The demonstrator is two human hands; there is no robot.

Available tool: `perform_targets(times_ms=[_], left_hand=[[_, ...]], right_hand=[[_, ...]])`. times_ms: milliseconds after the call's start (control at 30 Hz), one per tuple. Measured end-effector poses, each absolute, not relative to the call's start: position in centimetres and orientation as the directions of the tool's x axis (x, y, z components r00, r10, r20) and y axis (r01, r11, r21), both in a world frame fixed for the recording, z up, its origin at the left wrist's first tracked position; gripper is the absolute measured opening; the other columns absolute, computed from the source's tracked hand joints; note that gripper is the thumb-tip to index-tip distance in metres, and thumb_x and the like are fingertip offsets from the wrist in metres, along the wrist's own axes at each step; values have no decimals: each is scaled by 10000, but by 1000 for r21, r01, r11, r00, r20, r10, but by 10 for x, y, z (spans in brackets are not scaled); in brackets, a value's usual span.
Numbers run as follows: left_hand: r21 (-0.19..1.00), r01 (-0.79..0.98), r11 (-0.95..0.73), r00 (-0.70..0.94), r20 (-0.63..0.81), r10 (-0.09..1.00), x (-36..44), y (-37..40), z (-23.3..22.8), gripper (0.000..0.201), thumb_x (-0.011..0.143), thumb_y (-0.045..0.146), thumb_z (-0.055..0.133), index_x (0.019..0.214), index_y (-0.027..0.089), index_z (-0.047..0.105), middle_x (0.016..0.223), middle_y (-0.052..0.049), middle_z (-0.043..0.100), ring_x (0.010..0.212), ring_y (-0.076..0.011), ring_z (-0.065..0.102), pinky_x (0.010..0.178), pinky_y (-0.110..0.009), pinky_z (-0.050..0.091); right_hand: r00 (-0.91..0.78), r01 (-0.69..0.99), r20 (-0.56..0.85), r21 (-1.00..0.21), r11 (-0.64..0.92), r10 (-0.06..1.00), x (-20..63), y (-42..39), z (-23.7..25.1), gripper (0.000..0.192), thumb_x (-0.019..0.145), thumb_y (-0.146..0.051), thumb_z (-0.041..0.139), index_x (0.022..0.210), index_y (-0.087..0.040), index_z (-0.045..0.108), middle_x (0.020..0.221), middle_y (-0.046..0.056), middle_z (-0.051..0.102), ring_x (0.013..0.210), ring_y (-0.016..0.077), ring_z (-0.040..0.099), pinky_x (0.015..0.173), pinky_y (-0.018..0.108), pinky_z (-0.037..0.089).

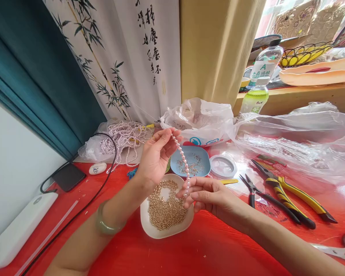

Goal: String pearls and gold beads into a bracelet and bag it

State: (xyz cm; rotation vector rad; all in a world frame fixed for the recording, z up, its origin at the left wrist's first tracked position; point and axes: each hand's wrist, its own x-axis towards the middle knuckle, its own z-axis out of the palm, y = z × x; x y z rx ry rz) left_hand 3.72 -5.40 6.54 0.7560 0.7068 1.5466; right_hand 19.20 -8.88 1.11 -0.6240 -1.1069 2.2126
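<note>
The white hanging cloth (126, 57) with painted bamboo carries columns of black brush-written Chinese characters near its right edge; they are cursive and cannot be read with certainty. The clear water bottle (266, 63) on the wooden shelf (304, 97) has a white label with a large green letter "A" above a line of green Chinese characters, too small to make out. The green drink bottle (254, 100) below it bears small white characters, also illegible.
</note>
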Motion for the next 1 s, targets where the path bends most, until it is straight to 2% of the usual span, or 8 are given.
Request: perform_targets(times_ms=[300, 467, 600, 700, 800, 900, 1000], left_hand=[[800, -572, -182, -210, 72, 975, 16, -46, 65, 60, 745, 130, 585, 711, 153, 630, 713, 18, 649, 609, -57, 608, 552, -126, 480], [790, -592, -160, -208, 42, 977, 5, -47, 62, 64, 738, 108, 570, 714, 121, 628, 681, -11, 647, 602, -72, 605, 553, -135, 489], [801, -579, -153, -212, 34, 977, -1, -47, 57, 55, 728, 102, 576, 719, 120, 627, 663, 1, 616, 536, -45, 559, 505, -116, 463], [841, -517, -161, -191, 70, 979, -4, -46, 50, 31, 697, 115, 618, 721, 130, 630, 646, 16, 577, 487, -26, 502, 444, -105, 410], [887, -438, -147, -140, 94, 986, -2, -47, 43, 19, 693, 144, 632, 711, 149, 634, 686, 21, 572, 470, -19, 456, 418, -118, 365], [942, -318, -110, -80, 89, 993, 5, -53, 37, 40, 720, 197, 619, 701, 177, 648, 643, 31, 566, 479, -31, 440, 441, -135, 350], [987, -149, -56, 49, 64, 997, 13, -61, 36, 77, 722, 218, 618, 741, 187, 686, 550, 25, 546, 514, -67, 468, 505, -171, 379]], right_hand=[[-645, -309, -133, -855, -416, 753, 194, -86, 8, 107, 731, -188, 642, 829, -152, 616, 744, 16, 646, 621, 75, 584, 629, 210, 454], [-596, -233, -152, -907, -351, 788, 194, -83, 8, 74, 728, -211, 640, 769, -151, 623, 660, -8, 626, 542, 58, 542, 560, 195, 430], [-592, -167, -144, -941, -295, 793, 195, -82, 7, 93, 742, -243, 621, 730, -150, 623, 620, -17, 598, 520, 60, 515, 547, 203, 413], [-613, -137, -134, -952, -273, 778, 196, -82, 6, 104, 750, -243, 610, 705, -150, 622, 594, -20, 573, 523, 71, 502, 545, 210, 406], [-640, -152, -148, -937, -314, 754, 196, -83, 5, 131, 754, -273, 615, 706, -151, 612, 634, -12, 576, 537, 72, 500, 544, 208, 404], [-644, -189, -176, -906, -378, 745, 196, -85, 3, 166, 750, -313, 625, 718, -153, 593, 664, -12, 571, 545, 64, 491, 547, 198, 400], [-624, -206, -189, -896, -393, 758, 195, -85, 3, 200, 748, -336, 625, 694, -152, 569, 655, -12, 568, 531, 59, 476, 528, 192, 385]])
